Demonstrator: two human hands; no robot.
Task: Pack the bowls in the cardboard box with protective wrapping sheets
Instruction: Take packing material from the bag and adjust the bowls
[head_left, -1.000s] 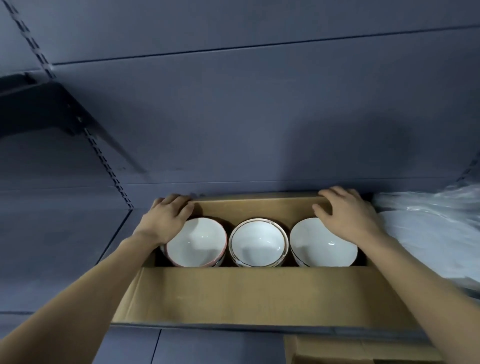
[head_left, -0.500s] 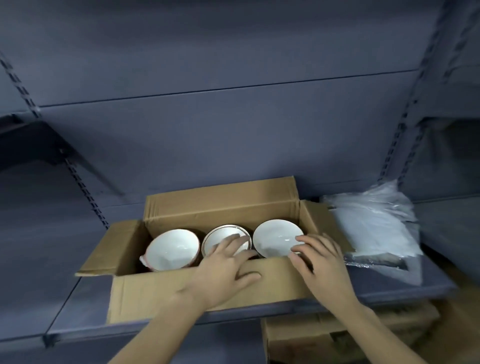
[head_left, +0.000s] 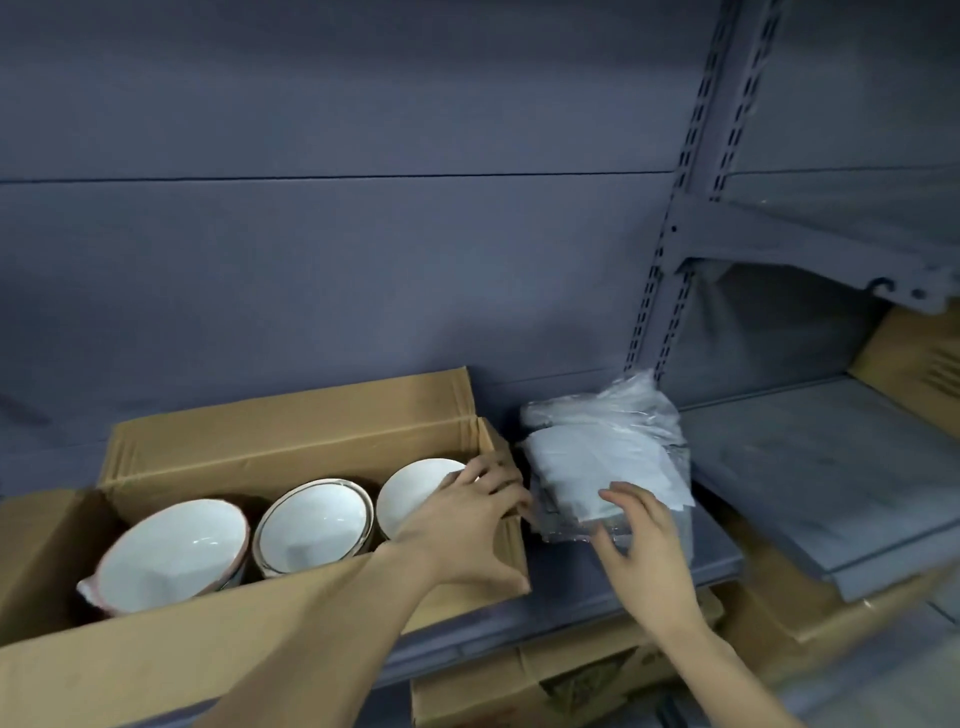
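**Bare bowls, slippery sheets**

My left hand (head_left: 467, 519) rests on the right end of the cardboard box (head_left: 291, 441), fingers (head_left: 498, 470) spread and loosely curved over its corner, gripping nothing I can be sure of. My right hand (head_left: 641, 540) is open, fingertips touching the packet of wrapping sheets (head_left: 597, 457) just beside the box on the shelf (head_left: 649, 571).

The three bowls (head_left: 311, 525) sit unwrapped in the box, side by side; a knock to the box could clack them together and chip a rim. The plastic round the sheets looks slick, so a careless pull might drag the whole packet off the shelf edge.

My left hand covers part of the right bowl. I cannot tell whether the packet is open, or how many sheets it holds.
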